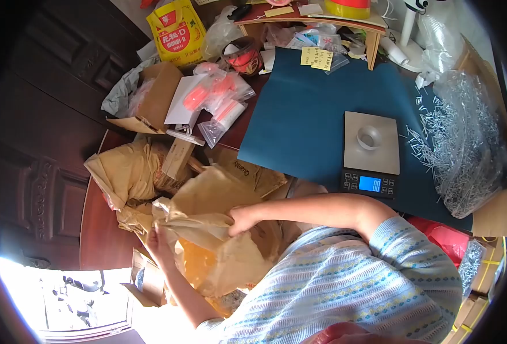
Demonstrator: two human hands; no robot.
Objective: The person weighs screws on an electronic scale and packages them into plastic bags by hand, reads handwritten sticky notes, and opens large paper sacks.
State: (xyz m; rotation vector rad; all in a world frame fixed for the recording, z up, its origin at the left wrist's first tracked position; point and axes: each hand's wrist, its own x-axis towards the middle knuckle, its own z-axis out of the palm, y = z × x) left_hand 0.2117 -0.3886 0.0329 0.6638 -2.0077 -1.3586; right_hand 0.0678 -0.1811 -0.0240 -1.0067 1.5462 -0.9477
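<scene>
One head-worn camera looks forward and down, from close by, on both hands [241, 221].

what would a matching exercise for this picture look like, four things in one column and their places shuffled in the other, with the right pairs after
Things
1. crumpled brown paper wrapping
2. small round translucent plastic container
3. clear plastic bag of thin silvery metal pieces
4. yellow plastic bag with red print

Places
A. at the right side of the dark blue mat
B. beyond the open brown cardboard box
C. on the beige plate of the digital scale
D. held by the left hand and right hand

Right pairs: 1-D, 2-C, 3-A, 4-B
</scene>
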